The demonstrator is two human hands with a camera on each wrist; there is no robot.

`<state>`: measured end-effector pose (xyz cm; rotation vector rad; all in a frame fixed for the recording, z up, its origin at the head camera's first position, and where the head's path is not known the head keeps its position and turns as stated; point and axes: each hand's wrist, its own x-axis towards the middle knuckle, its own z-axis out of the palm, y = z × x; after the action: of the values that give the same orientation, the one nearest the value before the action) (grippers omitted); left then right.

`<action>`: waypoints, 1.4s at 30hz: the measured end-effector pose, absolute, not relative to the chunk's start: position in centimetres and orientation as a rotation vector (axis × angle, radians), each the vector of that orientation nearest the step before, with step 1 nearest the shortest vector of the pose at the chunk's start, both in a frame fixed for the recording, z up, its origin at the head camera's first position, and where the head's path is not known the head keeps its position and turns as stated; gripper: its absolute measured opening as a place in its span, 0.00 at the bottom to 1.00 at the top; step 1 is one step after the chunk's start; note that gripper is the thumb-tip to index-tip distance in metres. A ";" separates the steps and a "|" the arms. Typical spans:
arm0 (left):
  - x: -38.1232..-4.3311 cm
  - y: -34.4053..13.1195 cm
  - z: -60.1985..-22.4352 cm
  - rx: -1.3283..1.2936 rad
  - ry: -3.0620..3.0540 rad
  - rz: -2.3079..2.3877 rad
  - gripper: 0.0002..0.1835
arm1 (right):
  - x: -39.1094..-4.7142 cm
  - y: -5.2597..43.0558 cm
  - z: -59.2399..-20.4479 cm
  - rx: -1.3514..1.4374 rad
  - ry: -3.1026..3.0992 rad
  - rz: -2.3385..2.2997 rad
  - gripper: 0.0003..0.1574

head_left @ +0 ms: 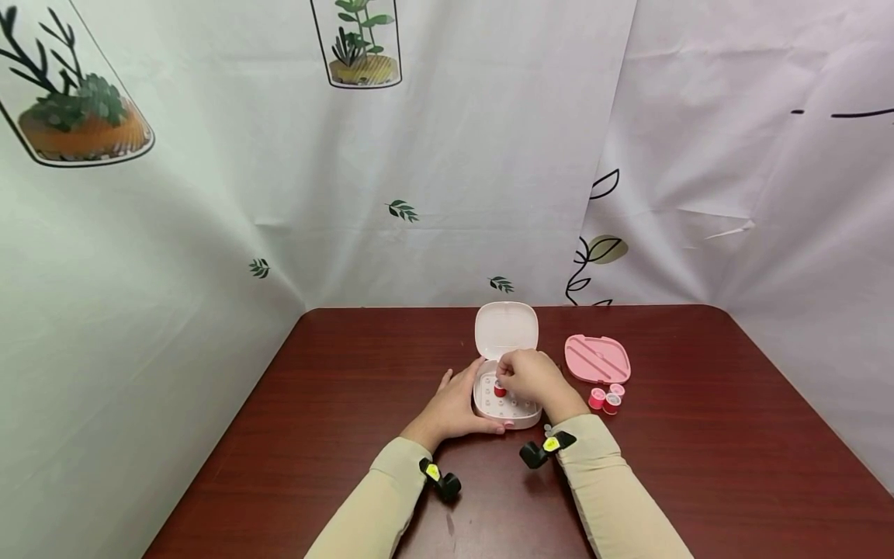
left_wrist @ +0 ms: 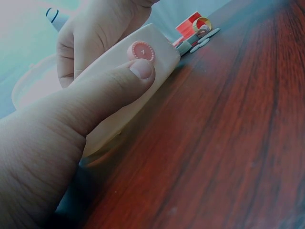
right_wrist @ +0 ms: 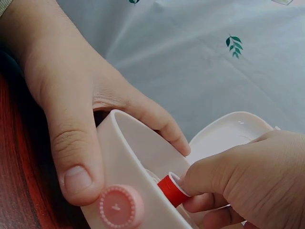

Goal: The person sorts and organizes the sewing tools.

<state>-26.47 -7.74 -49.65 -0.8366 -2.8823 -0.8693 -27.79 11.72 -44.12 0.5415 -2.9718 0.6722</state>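
In the head view, I see the white box [head_left: 520,424] toward the far edge of the tabletop [head_left: 335,380], about midway between its left and right edges. The lid [head_left: 506,330] is raised, on the side of the far edge. The left hand [head_left: 455,405] holds the box, with fingers along the left side and thumb at the front. The right hand [head_left: 535,379] reaches into the box, its fingertips at a red spool [head_left: 500,390] among small pegs [head_left: 487,402]. On the right of the box lies a pink tray [head_left: 597,359], and just beside its near edge I count three other spools [head_left: 597,399], close together.

In the left wrist view, I see the left thumb on the front wall of the box, at the pink button [left_wrist: 142,51]. Past the corner of the box are red and pale objects [left_wrist: 189,25], too blurred for me to name.

In the right wrist view, the right thumb and fingers are together on the red spool, pinching it inside the box; whether it sits on a peg, I cannot tell. The left hand is clamped around the box.
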 end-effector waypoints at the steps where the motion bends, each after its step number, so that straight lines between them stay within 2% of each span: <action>1: -26.5 -7.7 -49.7 -0.837 -2.881 -0.869 0.69 | -27.8 11.7 -44.1 0.540 -2.972 0.670 0.11; 12: -26.4 -7.7 -49.5 -0.835 -2.884 -0.875 0.69 | -27.8 11.9 -44.1 0.561 -2.970 0.711 0.11; 20: -26.4 -7.6 -49.4 -0.836 -2.880 -0.884 0.69 | -28.1 13.6 -44.0 0.662 -2.809 0.947 0.02; 29: -26.4 -7.7 -49.4 -0.851 -2.859 -0.910 0.70 | -27.7 16.8 -43.8 0.540 -2.643 1.128 0.10; 42: -26.3 -7.7 -49.5 -0.835 -2.873 -0.914 0.70 | -26.4 21.2 -43.7 0.426 -2.590 1.113 0.11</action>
<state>-26.26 -7.73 -49.50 -0.8353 -2.8729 -0.9138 -26.40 21.19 -43.71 0.4256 -2.5896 1.1127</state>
